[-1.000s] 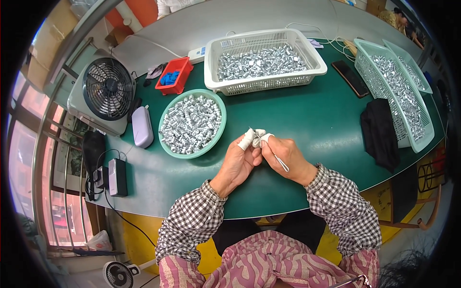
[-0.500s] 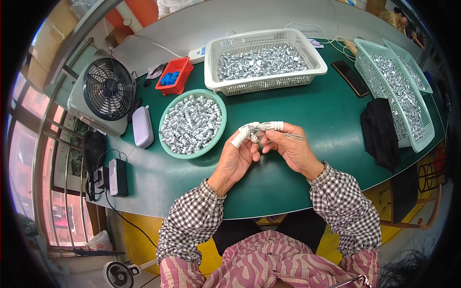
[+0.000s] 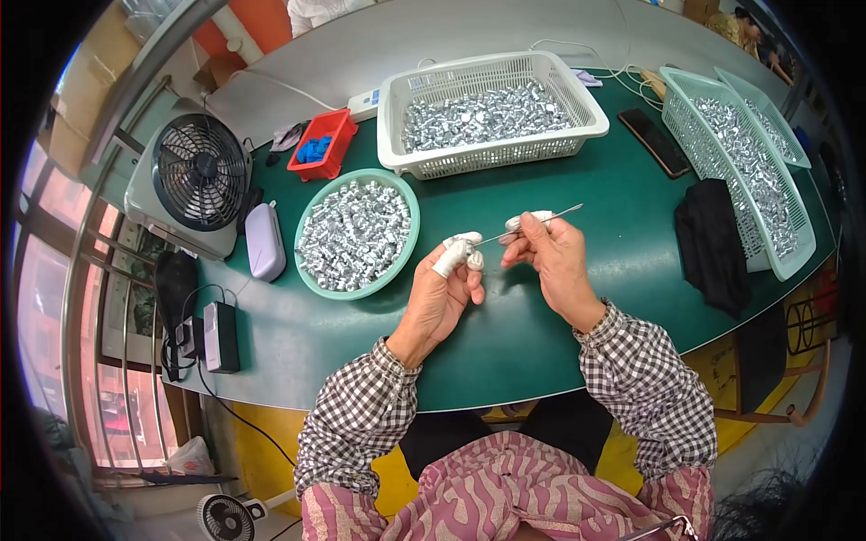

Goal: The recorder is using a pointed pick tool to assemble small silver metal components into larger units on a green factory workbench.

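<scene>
Above the middle of the table, my right hand (image 3: 561, 269) pinches a slim metal pick (image 3: 566, 212). The pick's far end points up to the right, and its thin tip reaches my left fingertips. My left hand (image 3: 440, 293) is closed, thumb against fingers; whatever sits between them is too small and covered to name. White finger covers wrap fingertips on both hands. Close to my left hand stands a round green bowl (image 3: 413, 236) heaped with small silver metal parts (image 3: 354, 236). Beyond my hands is a white plastic basket (image 3: 505, 160) holding more such parts.
Left of the bowl are a red bin (image 3: 337, 159) with blue pieces, a lilac case (image 3: 265, 242) and a box fan (image 3: 200, 171). At right lie a phone (image 3: 653, 142), a black cloth (image 3: 708, 243) and a pale green basket (image 3: 794, 257) of metal parts. The green tabletop (image 3: 505, 361) curves in front.
My right hand has turned and drawn a little away from my left, so the pick now slants up to the right. My left hand has barely moved.
</scene>
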Tool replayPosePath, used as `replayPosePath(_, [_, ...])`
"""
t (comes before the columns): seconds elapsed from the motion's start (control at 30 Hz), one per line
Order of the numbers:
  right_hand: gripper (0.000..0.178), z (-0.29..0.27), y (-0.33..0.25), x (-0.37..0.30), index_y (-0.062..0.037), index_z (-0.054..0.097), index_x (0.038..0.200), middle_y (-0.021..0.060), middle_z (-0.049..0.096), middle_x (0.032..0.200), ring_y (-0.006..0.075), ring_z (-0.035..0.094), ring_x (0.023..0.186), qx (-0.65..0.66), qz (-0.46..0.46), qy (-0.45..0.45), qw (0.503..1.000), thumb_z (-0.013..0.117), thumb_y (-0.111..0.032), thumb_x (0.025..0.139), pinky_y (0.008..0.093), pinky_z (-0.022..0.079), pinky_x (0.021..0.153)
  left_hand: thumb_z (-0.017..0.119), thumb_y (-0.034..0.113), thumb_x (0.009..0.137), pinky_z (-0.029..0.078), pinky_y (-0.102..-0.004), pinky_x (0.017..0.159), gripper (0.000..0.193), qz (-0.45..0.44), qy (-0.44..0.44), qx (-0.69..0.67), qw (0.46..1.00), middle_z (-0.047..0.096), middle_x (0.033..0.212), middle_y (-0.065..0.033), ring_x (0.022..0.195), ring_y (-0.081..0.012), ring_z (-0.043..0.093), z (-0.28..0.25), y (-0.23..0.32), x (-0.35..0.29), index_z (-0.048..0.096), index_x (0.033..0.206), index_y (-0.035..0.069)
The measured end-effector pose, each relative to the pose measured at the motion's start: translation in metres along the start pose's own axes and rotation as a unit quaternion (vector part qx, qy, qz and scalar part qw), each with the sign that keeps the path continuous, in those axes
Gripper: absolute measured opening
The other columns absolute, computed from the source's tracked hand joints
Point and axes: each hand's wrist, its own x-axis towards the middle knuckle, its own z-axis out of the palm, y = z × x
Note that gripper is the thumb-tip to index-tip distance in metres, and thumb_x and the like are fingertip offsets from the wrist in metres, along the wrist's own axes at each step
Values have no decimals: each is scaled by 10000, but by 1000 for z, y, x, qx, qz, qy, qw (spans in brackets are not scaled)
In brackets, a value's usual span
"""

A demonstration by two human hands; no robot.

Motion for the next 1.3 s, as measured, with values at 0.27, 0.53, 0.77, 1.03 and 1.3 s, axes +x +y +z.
replayPosePath(0.27, [258, 9, -7, -14, 43, 553, 922, 101, 610, 792, 143, 611, 654, -264, -175, -24, 948, 438, -187, 945, 242, 498, 586, 497, 204, 904, 350, -212, 443, 216, -29, 20, -82, 996, 496, 712, 6, 561, -89, 440, -11, -1, 3, 538, 1026, 31])
replayPosePath(0.53, [127, 8, 3, -14, 49, 565, 935, 129, 591, 854, 204, 614, 663, -374, -324, -108, 863, 585, 13, 816, 283, 497, 553, 484, 195, 907, 365, -239, 496, 241, -42, 19, -78, 996, 478, 736, 1, 596, -105, 442, -10, -2, 4, 522, 1073, 25])
replayPosePath(0.77, [136, 8, 5, -13, 41, 566, 925, 141, 586, 856, 259, 612, 691, -396, -337, -109, 847, 601, 13, 796, 305, 497, 567, 449, 181, 924, 389, -246, 502, 234, -48, 27, -67, 996, 485, 744, -1, 601, -102, 453, -5, -2, 2, 523, 1074, 17])
replayPosePath(1.03, [85, 6, 1, -10, 61, 559, 913, 151, 608, 913, 197, 630, 718, -432, -329, -123, 830, 542, 3, 852, 271, 514, 617, 440, 193, 936, 408, -241, 484, 224, -26, -32, 43, 998, 479, 763, -14, 611, -102, 470, -5, -1, -3, 521, 1049, 17])
replayPosePath(1.3, [152, 1, -2, -7, 58, 566, 901, 125, 632, 794, 196, 638, 695, -463, -368, -112, 799, 490, -73, 901, 262, 501, 594, 446, 174, 933, 426, -242, 500, 206, -26, -29, 7, 999, 476, 772, -21, 621, -104, 477, 0, -5, -1, 512, 1043, 13])
